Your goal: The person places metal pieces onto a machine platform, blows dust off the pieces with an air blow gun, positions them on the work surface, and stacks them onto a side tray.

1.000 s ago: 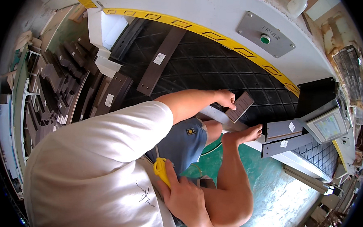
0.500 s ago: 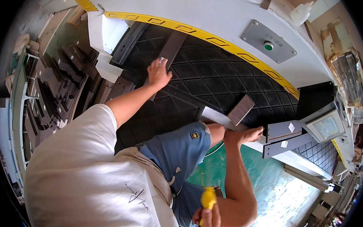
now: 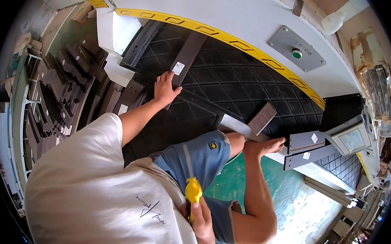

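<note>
My left hand [image 3: 165,89] rests on the lower part of a long dark board [image 3: 188,55], fingers stretched and thumb apart. Its fingertips lie beside a white label [image 3: 178,68] on the board. The board lies slanted over a black quilted machine bed [image 3: 224,72]. Low in front of my body, my right hand [image 3: 202,219] is closed around a yellow hand tool [image 3: 193,191]. A thin pale strip or shaft sticks up from the tool, blurred; its exact kind is unclear.
Stacked dark boards [image 3: 60,88] fill a rack at left. A brown card-like piece [image 3: 262,118] lies on the bed. My bare foot [image 3: 269,146] rests near two labelled boards [image 3: 307,140] and a small screen [image 3: 353,138]. A green button [image 3: 296,54] sits on the white machine body.
My right hand and the yellow tool have moved left and up, nearer my body. My left hand has slid slightly down the board, and the label shows more fully.
</note>
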`<state>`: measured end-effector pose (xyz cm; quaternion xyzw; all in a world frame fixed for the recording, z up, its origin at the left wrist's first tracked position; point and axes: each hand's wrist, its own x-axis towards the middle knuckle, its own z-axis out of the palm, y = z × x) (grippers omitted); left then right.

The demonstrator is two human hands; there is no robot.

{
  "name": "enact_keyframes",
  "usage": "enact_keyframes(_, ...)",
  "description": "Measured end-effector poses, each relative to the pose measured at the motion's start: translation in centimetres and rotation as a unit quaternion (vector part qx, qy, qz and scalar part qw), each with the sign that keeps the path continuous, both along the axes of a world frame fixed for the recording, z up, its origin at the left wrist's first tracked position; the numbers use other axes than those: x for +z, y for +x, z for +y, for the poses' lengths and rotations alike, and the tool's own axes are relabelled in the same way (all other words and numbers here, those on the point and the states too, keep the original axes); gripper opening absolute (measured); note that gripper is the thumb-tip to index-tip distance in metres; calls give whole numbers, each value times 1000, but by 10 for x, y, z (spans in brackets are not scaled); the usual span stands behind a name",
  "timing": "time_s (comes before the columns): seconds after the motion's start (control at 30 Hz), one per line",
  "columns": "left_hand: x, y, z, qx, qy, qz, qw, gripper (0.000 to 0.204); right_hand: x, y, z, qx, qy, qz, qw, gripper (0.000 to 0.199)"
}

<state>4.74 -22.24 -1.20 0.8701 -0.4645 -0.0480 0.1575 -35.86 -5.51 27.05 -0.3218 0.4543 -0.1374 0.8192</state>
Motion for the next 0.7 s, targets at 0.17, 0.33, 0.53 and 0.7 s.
enact_keyframes(0.17,3,-1,41,-20,-33,-1,999,87,-44,58,-41,63,11,11,998,48)
enact_keyframes(0.33,5,-27,88,-84,-68,-11,994,96,-78,94,-83,42,6,52,998,50)
enact_keyframes(0.53,5,-48,163,-98,-20,44,994,91,-122,119,-137,66,-49,94,992,51)
enact_keyframes(0.7,13,-64,198,-142,11,38,989,86,-148,121,-201,-55,-95,146,983,52)
